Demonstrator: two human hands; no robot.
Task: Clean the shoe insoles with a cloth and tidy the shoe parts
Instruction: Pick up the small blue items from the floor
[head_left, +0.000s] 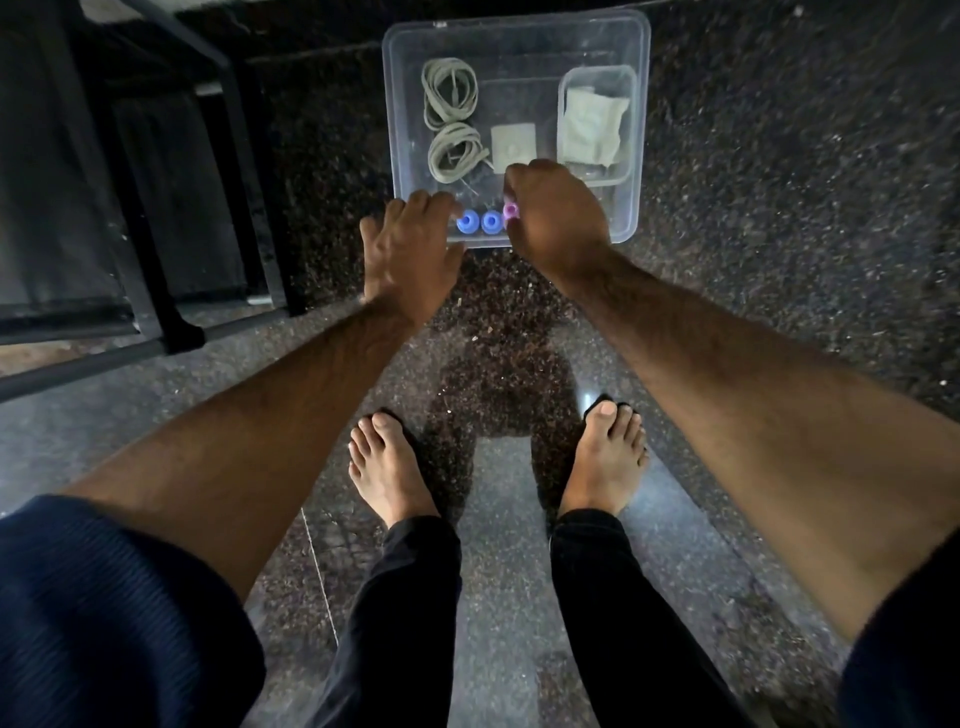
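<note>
A clear plastic bin (636, 57) stands on the dark floor ahead of me. Inside lie two coiled grey shoelaces (449, 93), a small folded grey pad (513, 144) and a smaller clear tray (597, 78) with a pale folded cloth (592, 127). Two blue round pieces (479, 222) sit side by side at the bin's near wall. My right hand (556, 213) reaches into the bin and pinches a pink round piece (511, 210) beside the blue ones. My left hand (410, 249) rests on the bin's near left corner, its fingers over the rim.
A black metal-framed rack (171, 218) stands to the left on the speckled granite floor (779, 208). My bare feet (384, 467) stand below the bin, apart from it.
</note>
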